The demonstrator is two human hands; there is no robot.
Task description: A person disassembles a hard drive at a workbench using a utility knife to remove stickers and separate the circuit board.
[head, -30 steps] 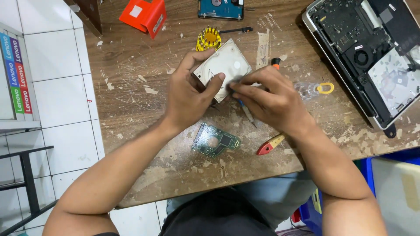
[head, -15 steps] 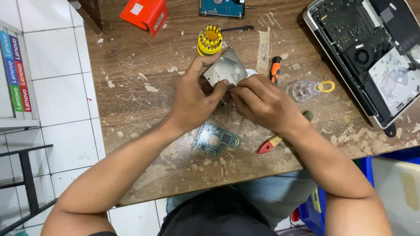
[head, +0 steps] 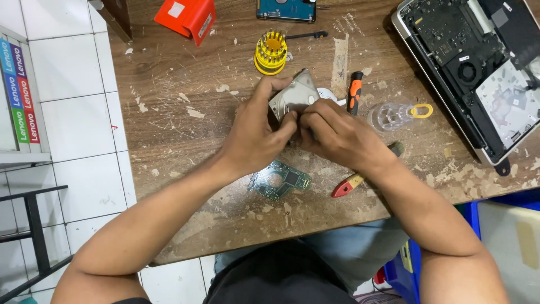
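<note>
Worn wooden tabletop [head: 185,141]: scratched, flecked with paint chips; everything listed rested on it.

Opened laptop [head: 478,73], far right corner: bottom cover off, fan and boards exposed. That much of the strip-down looked done.

Silver hard drive [head: 295,97], just above the middle of the tabletop: lifted off the surface and tilted, held between both hands. Its green circuit board [head: 279,181] already lay apart, nearer the front edge, so the drive appeared partly dismantled, with the metal casing unopened as far as I could judge.

Left hand [head: 256,132]: forearm coming in from the front left edge, fingers curled round the drive's near side, thumb pressed against its face.

Right hand [head: 337,132]: forearm crossing the front edge, fingertips bunched together and pinching at the drive's lower corner right beside the left thumb; whether they held a small tool or screw, I could not tell.

Orange box [head: 188,18], far edge, left of centre.

Second hard drive [head: 286,9], far edge, untouched.

Yellow screwdriver-bit holder [head: 270,52], just beyond the hands.

Clear plastic piece with a yellow ring [head: 396,114], right of the hands.

Orange-handled screwdriver [head: 354,91], just beside the held drive.

Red-handled tool [head: 347,185], beneath the right wrist.
</note>
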